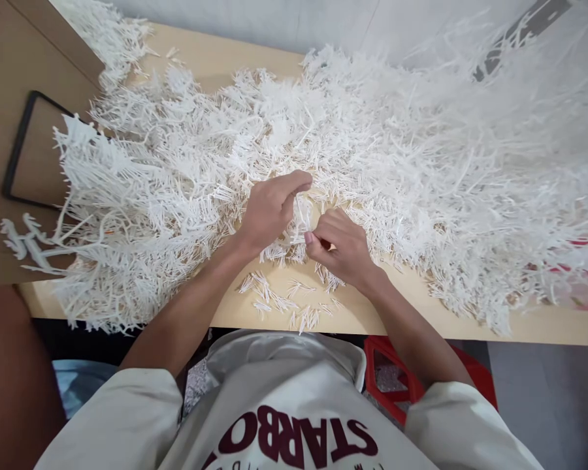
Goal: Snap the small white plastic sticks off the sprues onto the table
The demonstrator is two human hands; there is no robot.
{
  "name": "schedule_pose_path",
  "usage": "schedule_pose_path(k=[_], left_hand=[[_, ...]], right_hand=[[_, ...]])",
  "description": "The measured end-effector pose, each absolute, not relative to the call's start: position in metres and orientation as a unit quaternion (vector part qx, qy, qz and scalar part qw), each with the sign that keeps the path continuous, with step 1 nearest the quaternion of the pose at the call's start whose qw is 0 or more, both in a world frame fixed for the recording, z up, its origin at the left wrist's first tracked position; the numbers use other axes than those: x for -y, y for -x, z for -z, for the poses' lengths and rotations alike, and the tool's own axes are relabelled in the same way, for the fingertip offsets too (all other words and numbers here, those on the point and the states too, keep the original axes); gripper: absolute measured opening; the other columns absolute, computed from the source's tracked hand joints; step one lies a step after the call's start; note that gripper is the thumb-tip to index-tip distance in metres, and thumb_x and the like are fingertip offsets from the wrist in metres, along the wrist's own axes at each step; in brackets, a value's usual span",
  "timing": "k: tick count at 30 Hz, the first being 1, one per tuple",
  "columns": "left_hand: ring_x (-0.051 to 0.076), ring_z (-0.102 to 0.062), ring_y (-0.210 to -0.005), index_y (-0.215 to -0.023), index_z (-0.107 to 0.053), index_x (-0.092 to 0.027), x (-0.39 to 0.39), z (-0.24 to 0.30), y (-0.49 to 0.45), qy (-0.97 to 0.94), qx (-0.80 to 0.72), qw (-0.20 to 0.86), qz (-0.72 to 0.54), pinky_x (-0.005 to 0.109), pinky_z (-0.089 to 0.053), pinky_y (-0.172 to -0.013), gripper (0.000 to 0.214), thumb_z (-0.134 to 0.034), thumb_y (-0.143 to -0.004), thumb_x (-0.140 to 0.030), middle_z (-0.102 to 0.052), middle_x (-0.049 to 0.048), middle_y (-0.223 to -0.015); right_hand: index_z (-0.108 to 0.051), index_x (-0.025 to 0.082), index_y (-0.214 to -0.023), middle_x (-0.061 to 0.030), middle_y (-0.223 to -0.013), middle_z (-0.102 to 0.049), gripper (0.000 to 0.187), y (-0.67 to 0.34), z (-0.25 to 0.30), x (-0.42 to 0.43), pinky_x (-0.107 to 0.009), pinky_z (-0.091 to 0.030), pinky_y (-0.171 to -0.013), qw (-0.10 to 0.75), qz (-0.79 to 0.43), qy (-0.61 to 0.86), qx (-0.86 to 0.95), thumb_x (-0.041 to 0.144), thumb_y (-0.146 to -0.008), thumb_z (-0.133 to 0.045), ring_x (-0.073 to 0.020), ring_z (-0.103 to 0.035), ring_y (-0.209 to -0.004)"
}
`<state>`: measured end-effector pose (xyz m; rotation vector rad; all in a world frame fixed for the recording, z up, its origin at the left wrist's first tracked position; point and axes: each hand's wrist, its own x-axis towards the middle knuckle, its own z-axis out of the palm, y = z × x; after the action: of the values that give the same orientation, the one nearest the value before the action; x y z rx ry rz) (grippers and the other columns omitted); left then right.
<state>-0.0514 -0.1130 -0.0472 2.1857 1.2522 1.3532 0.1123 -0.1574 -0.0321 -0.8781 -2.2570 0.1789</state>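
A large heap of white plastic sprue pieces (372,150), thin branching sticks, covers most of the wooden table (421,313). My left hand (269,209) is curled, fingers closed round a thin white plastic stick at the heap's near edge. My right hand (340,245) is closed in a pinch, gripping the same small white piece from the right. The two hands almost touch. Several small broken-off comb-like bits (279,300) lie on the bare table just in front of my hands.
A black-framed tablet-like object (17,150) lies at the left on a brown surface, partly under the heap. A larger white sprue (24,241) sticks out at the left edge. A red plastic stool (396,385) stands under the table. Red-and-white packaging (583,274) lies at the right.
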Motion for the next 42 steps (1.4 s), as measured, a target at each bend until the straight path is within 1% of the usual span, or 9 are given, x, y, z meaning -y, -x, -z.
schedule_pose_path(k=[7,12,15,19,23,25,28,33,42], left_hand=[[0.007,-0.061,-0.069,-0.088,-0.064,-0.019,0.117,0.048,0.042,-0.756,-0.434,0.144,-0.469,0.020,-0.046,-0.065,0.028,-0.037,-0.095,-0.020,-0.069,-0.0012,-0.080],[0.008,-0.056,-0.062,-0.084,-0.063,-0.022,0.102,0.052,0.057,-0.702,-0.486,0.150,-0.498,0.023,-0.043,-0.060,0.028,-0.038,-0.096,-0.030,-0.066,-0.0021,-0.073],[0.009,-0.053,-0.060,-0.084,-0.062,-0.025,0.091,0.054,0.071,-0.659,-0.511,0.150,-0.532,0.024,-0.040,-0.057,0.028,-0.040,-0.096,-0.038,-0.064,-0.0019,-0.071],[0.010,-0.051,-0.057,-0.086,-0.062,-0.027,0.095,0.048,0.068,-0.673,-0.485,0.175,-0.529,0.026,-0.039,-0.054,0.034,-0.037,-0.095,-0.048,-0.063,-0.0010,-0.071],[0.010,-0.049,-0.055,-0.087,-0.061,-0.027,0.105,0.042,0.057,-0.680,-0.476,0.180,-0.528,0.026,-0.039,-0.054,0.035,-0.036,-0.094,-0.050,-0.063,-0.0007,-0.071],[0.009,-0.048,-0.054,-0.088,-0.061,-0.027,0.108,0.041,0.055,-0.678,-0.481,0.178,-0.527,0.026,-0.038,-0.054,0.034,-0.036,-0.095,-0.049,-0.063,-0.0009,-0.071],[0.009,-0.047,-0.053,-0.089,-0.062,-0.026,0.108,0.043,0.056,-0.685,-0.485,0.168,-0.518,0.025,-0.038,-0.053,0.033,-0.037,-0.095,-0.046,-0.062,-0.0013,-0.069],[0.008,-0.051,-0.055,-0.087,-0.064,-0.023,0.113,0.050,0.048,-0.716,-0.458,0.153,-0.505,0.023,-0.039,-0.055,0.032,-0.037,-0.096,-0.039,-0.065,-0.0012,-0.071],[0.007,-0.051,-0.055,-0.082,-0.063,-0.021,0.129,0.048,0.029,-0.692,-0.439,0.186,-0.541,0.022,-0.040,-0.056,0.023,-0.043,-0.093,-0.024,-0.064,-0.0022,-0.069]], right_hand=[[-0.039,0.021,-0.064,0.0034,-0.061,-0.038,0.026,-0.116,0.032,0.160,-0.029,-0.030,-0.061,0.348,0.009,0.293,0.891,0.014,-0.085,-0.052,-0.0114,-0.031,-0.064],[-0.034,0.022,-0.062,0.0050,-0.054,-0.036,0.027,-0.111,0.023,0.175,-0.032,-0.027,-0.060,0.396,-0.014,0.201,0.896,0.015,-0.087,-0.044,-0.0114,-0.030,-0.057],[-0.039,0.022,-0.063,0.0059,-0.054,-0.045,0.026,-0.107,0.020,0.183,-0.032,-0.030,-0.059,0.449,-0.012,0.148,0.881,0.019,-0.087,-0.047,-0.0103,-0.037,-0.054],[-0.054,0.024,-0.084,0.0027,-0.076,-0.062,0.008,-0.112,0.025,0.170,-0.034,-0.037,-0.069,0.476,0.020,0.323,0.817,0.021,-0.090,-0.052,-0.0130,-0.053,-0.069],[-0.060,0.026,-0.102,-0.0011,-0.096,-0.065,0.028,-0.118,0.034,0.154,-0.036,-0.035,-0.083,0.359,-0.095,0.468,0.802,0.040,-0.098,-0.036,-0.0171,-0.056,-0.094],[-0.060,0.024,-0.093,0.0007,-0.089,-0.065,0.028,-0.117,0.036,0.153,-0.035,-0.033,-0.080,0.298,-0.106,0.449,0.835,0.044,-0.096,-0.041,-0.0151,-0.056,-0.087],[-0.053,0.020,-0.074,0.0017,-0.074,-0.059,0.029,-0.112,0.038,0.156,-0.032,-0.031,-0.072,0.263,-0.090,0.403,0.872,0.036,-0.096,-0.043,-0.0114,-0.049,-0.072],[-0.043,0.021,-0.063,0.0024,-0.060,-0.045,0.031,-0.105,0.036,0.164,-0.030,-0.030,-0.064,0.304,0.013,0.318,0.898,0.023,-0.093,-0.044,-0.0117,-0.036,-0.062],[-0.037,0.022,-0.058,0.0032,-0.055,-0.039,0.031,-0.112,0.033,0.162,-0.031,-0.028,-0.058,0.349,0.091,0.222,0.906,0.020,-0.085,-0.052,-0.0124,-0.030,-0.060]])
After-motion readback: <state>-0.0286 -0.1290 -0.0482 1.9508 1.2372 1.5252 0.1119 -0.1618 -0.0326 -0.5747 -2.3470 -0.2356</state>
